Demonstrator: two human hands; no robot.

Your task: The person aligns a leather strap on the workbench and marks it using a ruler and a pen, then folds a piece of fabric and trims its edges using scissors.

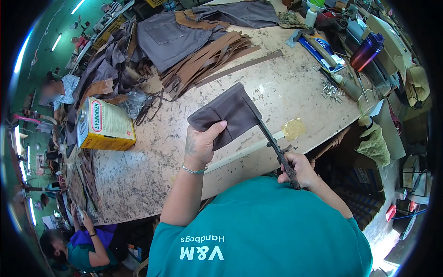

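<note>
My left hand [201,138] grips a dark brown piece of leather [228,111] at its lower edge, thumb on top. The leather looks folded, with a seam or crease across it, and is held above the table. My right hand [300,170] is closed around the dark, worn handles of a pair of scissors [272,140]. The blades point up and left and meet the leather's right edge; how far they stand apart I cannot make out.
The worn worktable [138,184] carries a yellow-and-white metal can [108,124], brown leather strips [207,62] and dark leather pieces [170,39]. A hammer [320,51], a purple bottle [367,51] and small metal pieces [331,87] lie right. Another person [87,249] sits lower left.
</note>
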